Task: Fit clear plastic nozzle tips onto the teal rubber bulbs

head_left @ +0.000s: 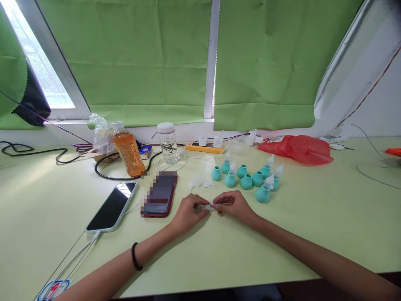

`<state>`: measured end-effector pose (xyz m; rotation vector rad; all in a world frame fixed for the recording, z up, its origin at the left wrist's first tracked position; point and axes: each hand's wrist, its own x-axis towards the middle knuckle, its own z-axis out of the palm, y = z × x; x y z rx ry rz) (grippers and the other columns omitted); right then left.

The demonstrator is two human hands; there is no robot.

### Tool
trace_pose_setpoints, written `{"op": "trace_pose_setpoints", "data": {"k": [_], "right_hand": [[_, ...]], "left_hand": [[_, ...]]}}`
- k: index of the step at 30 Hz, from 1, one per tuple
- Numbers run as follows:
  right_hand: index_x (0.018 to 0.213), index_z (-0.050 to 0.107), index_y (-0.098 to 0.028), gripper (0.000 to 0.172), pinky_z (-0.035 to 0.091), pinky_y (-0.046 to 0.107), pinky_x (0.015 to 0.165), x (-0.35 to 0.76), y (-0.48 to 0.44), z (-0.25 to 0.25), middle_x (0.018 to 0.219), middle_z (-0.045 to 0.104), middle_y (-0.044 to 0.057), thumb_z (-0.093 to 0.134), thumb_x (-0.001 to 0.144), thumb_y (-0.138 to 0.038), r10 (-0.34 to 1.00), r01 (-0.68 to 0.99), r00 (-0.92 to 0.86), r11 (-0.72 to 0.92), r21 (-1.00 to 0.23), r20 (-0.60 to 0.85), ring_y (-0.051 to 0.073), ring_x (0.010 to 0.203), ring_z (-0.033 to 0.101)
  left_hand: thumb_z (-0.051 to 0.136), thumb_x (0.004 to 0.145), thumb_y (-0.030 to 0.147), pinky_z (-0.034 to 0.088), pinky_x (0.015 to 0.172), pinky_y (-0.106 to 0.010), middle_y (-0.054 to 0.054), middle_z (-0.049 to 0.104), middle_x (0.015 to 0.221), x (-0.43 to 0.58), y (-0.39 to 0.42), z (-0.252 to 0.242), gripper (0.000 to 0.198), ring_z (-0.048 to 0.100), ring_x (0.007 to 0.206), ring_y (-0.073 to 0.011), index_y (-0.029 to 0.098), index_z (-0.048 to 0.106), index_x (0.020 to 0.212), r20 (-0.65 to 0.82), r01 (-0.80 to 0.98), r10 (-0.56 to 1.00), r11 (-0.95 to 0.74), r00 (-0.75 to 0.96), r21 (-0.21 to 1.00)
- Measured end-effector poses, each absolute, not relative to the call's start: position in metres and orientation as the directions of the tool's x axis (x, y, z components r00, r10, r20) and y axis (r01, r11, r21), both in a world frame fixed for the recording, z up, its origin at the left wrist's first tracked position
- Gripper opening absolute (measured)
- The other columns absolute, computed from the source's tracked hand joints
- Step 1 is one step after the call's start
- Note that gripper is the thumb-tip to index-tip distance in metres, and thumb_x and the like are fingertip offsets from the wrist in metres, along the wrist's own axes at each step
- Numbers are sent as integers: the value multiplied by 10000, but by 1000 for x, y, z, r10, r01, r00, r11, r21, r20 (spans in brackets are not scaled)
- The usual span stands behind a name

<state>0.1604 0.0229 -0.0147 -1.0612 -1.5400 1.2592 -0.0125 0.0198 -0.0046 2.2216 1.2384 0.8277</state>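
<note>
My left hand (189,212) and my right hand (234,205) meet low over the table, their fingertips pinched on a small clear plastic nozzle piece (206,207) between them. Its exact shape is partly covered by the fingers. Just beyond my hands lie several loose translucent nozzle tips (197,183). Behind my right hand stand several small turquoise rubber bulbs (246,182). Some have a clear pointed nozzle fitted in the neck, like the nearest nozzle-topped bulb (262,195); others show an open neck.
Left of my hands lie a red-cased phone (161,196) and a pale-cased phone (112,207) with a white cable. Farther back are an orange drink bottle (128,152), a clear jar (168,144), a yellow power strip (204,147) and a red plastic bag (297,149).
</note>
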Motion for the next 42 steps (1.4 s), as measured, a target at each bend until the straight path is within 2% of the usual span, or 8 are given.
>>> {"op": "trace_pose_setpoints", "data": {"k": [6,11,15,22,26,32,42], "right_hand": [[678,638,-141,109,445,230,499,163,22,-12,610,600,10,620,627,-235,941,143,-298,212,-967,162,95,515,524],[745,651,-173,106,469,253,616,161,18,-11,760,626,29,569,679,-181,874,231,-354,427,-874,333,127,683,568],[711,660,-189,111,470,251,615,159,15,-10,743,627,28,565,679,-141,800,260,-374,576,-775,469,126,671,577],[753,671,-218,149,493,261,601,160,17,-18,716,661,23,583,674,-127,766,241,-303,637,-732,567,139,655,605],[743,671,-231,175,499,260,578,161,18,-20,705,673,16,562,682,-108,695,261,-288,719,-644,659,139,652,608],[734,663,-215,185,501,253,586,162,17,-15,706,673,21,551,666,-84,606,327,-401,795,-511,687,138,660,611],[716,651,-205,130,511,236,614,161,13,-14,712,671,8,551,686,-128,682,324,-376,731,-601,628,132,659,624]], "left_hand": [[549,678,158,419,721,-240,-21,611,842,-13,19,-10,183,542,813,-153,195,627,840,270,488,849,-490,454,723],[599,636,184,432,686,-231,-29,621,797,-11,20,-9,256,560,739,-147,155,608,890,195,471,893,-386,404,793],[604,634,202,429,678,-223,-23,624,791,-11,21,-10,235,561,726,-142,157,610,864,204,441,888,-390,411,808],[606,633,210,430,666,-224,-23,620,766,-12,22,-10,231,559,715,-143,160,611,858,202,432,885,-391,420,813],[604,631,205,430,667,-226,-17,617,763,-12,22,-12,253,556,711,-140,169,610,882,216,434,880,-406,423,804],[586,653,234,433,660,-228,-27,621,769,-13,21,-12,228,564,710,-141,155,608,866,203,432,887,-388,415,814],[583,655,223,434,665,-224,-27,624,776,-12,22,-13,216,570,721,-141,155,605,859,208,417,883,-392,420,820]]}}
